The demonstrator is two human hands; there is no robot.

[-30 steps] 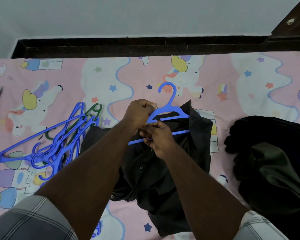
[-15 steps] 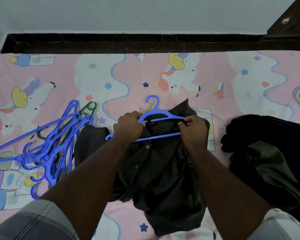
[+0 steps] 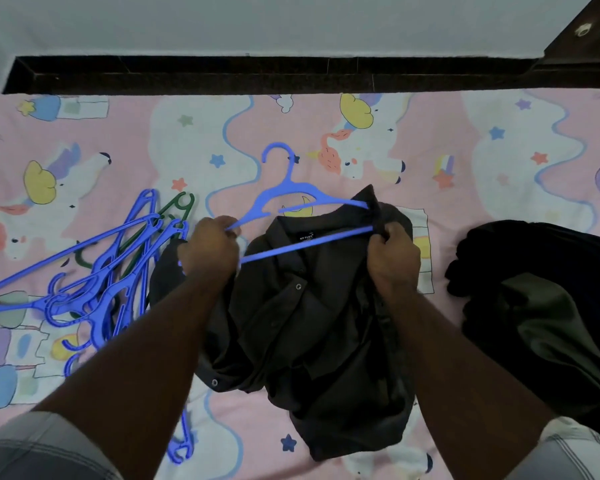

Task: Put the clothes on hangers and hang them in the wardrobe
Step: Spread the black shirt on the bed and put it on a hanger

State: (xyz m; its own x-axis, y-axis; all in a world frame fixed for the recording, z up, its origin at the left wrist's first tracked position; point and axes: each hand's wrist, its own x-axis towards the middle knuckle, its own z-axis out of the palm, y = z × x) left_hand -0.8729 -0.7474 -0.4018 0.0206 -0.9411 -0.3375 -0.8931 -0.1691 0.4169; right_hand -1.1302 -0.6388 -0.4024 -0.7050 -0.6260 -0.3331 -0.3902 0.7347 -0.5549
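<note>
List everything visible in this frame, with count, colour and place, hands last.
dark shirt: one, dark grey, centre of the bed, collar label up
blue hanger: one, on the shirt collar, its right end tucked into the shirt
spare hangers: a tangled pile, mostly blue with at least one green, left on the bed; count unclear
dark clothes pile: one heap, black and olive, right on the bed
bedsheet: one, pink with unicorns and stars
left hand: grips the hanger's left end
right hand: fingers pinch the shirt at the hanger's right end
</note>
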